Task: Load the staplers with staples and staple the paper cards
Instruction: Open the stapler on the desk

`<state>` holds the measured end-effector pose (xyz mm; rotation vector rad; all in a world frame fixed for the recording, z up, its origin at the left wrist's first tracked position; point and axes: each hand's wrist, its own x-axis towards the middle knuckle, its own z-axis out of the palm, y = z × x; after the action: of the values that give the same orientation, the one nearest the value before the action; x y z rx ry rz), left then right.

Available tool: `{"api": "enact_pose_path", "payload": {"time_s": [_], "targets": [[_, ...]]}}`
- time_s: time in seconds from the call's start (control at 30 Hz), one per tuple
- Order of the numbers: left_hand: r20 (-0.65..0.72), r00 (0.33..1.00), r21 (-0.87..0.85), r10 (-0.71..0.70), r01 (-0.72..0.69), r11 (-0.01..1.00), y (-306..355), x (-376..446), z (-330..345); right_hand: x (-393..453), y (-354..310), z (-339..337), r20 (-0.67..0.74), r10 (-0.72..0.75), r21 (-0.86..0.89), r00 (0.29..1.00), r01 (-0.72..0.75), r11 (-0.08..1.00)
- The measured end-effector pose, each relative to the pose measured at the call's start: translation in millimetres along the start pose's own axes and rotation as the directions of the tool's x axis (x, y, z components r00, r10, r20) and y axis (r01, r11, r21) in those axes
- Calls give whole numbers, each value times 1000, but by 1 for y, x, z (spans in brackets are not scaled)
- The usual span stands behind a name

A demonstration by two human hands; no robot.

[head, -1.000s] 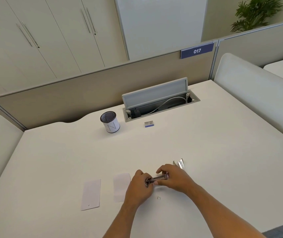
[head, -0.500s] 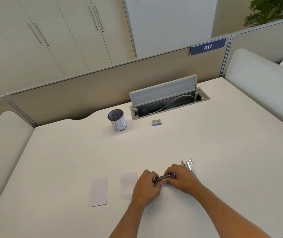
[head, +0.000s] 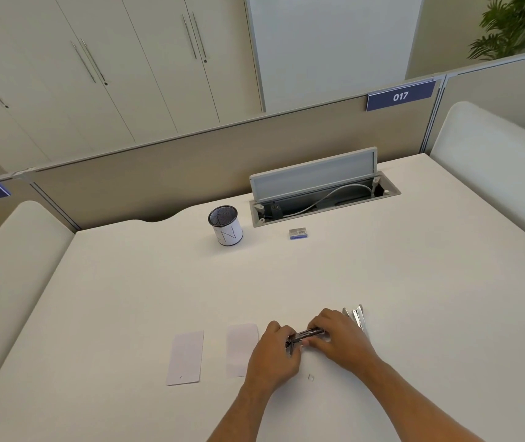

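A small metal stapler (head: 306, 335) lies low over the white desk, held at both ends. My left hand (head: 274, 354) grips its left end and my right hand (head: 339, 338) grips its right end, fingers curled over the top. A second silver stapler (head: 357, 317) lies just behind my right hand, partly hidden by it. Two white paper cards lie to the left: one card (head: 185, 357) stands apart, the other card (head: 240, 346) is partly covered by my left hand. A small bent staple (head: 311, 377) rests in front of my hands. A staple box (head: 298, 233) sits far back.
A mesh pen cup (head: 226, 225) stands at the back of the desk, next to an open cable tray (head: 321, 193) with its lid raised. Padded dividers flank the desk at the left (head: 9, 266) and right (head: 493, 167).
My hands stay on the stapler in much the same grip. The camera view has shifted, so the scene sits further right in the frame.
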<state>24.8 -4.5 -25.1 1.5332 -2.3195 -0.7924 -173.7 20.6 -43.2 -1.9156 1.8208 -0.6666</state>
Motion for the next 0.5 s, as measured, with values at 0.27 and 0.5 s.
{"api": "enact_pose_path", "payload": {"time_s": [0.27,0.5], "targets": [[-5,1000,22,6,-6,1000,-2,-1,2,-3,4,7,-102,-58,-36,993,55,998],[-10,1000,44,9,-8,999,-2,-1,3,-3,5,9,-125,-87,-60,988,80,995]]}}
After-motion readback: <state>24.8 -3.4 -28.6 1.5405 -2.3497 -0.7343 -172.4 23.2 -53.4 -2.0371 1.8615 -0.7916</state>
